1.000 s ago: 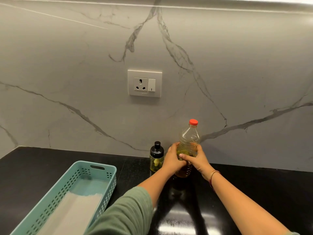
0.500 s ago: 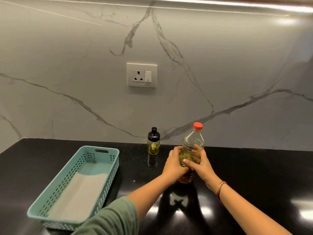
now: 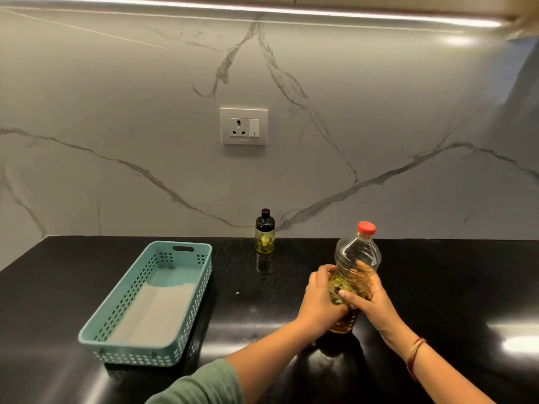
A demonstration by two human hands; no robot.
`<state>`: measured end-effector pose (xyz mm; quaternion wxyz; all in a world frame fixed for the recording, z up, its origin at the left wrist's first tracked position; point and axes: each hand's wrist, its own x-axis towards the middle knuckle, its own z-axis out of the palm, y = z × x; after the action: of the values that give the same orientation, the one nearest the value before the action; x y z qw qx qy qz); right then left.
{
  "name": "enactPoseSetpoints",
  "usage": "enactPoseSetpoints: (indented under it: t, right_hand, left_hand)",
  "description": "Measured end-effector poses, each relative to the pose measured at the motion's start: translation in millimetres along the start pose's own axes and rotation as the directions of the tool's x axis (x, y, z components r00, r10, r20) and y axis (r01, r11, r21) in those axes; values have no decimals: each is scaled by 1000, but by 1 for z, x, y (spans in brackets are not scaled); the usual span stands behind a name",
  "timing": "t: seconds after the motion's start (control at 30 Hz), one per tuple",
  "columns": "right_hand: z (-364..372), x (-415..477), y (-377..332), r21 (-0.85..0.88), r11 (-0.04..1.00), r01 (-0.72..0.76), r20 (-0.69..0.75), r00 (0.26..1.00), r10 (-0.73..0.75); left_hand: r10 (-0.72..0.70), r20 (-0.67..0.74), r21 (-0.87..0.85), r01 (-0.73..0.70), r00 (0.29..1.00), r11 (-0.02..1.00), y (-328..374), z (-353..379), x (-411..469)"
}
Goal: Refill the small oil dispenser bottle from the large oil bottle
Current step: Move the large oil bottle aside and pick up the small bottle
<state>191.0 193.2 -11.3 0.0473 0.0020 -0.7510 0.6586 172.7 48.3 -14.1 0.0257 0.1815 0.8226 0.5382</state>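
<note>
The large oil bottle is clear plastic with a red cap and amber oil low inside. It stands tilted slightly on the black counter, right of centre. My left hand wraps its left side and my right hand its right side, both around the middle. The small oil dispenser bottle, glass with a black top and a little yellow oil, stands upright against the marble wall, apart from my hands, to the upper left.
A teal perforated basket lined with white paper sits at the left of the counter. A white socket and switch plate is on the marble backsplash. Bright reflections lie on the counter at the right.
Both hands have drawn the large bottle away from the wall, toward me and to the right. The small dispenser stays by the wall, with a widening gap between the two bottles.
</note>
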Motion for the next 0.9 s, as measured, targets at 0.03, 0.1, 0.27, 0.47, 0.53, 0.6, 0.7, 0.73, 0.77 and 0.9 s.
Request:
enactPoseSetpoints:
  t: [0.03,0.1,0.27,0.47,0.53,0.6,0.7,0.73,0.77,0.9]
  right_hand:
    - [-1,-2,-1,-10,1000,-1,6,1000,1]
    - [1,-9,-4,-31,999,-8,8,1000,8]
    - [19,-38,0,-368,925,94,-420,871,-255]
    - [80,-80,4,-555,702,445,-266,705,-658]
    - [99,-79,9,-527,685,503,-172,726,-666]
    - [117,-69,12,-486,703,518,-124,756,-643]
    - [145,-44,10,-431,765,478,-114,812,-572]
    - [155,-32,6,-394,802,449,-130,836,-533]
    - [165,-21,2,-350,841,413,-155,860,-487]
    - [190,34,-11,-194,946,259,-278,910,-307]
  left_hand:
    - [-2,8,-2,2,1000,1000,1,0,-2]
    - [-1,22,-10,1,1000,1000,2,-2,-6]
    - [11,6,-1,-11,1000,1000,-3,-4,-18]
    - [-8,-83,30,10,997,999,-27,-28,-30]
    - [-21,-131,27,25,991,999,-33,-40,-30]
    - [-32,-178,21,36,984,999,-37,-56,-28]
    - [-62,-295,-24,58,954,998,-46,-85,-19]
    - [-81,-339,-43,70,937,997,-48,-95,-14]
    - [-100,-373,-60,83,922,995,-51,-104,-9]
    - [-150,-446,-99,118,883,988,-56,-133,19]
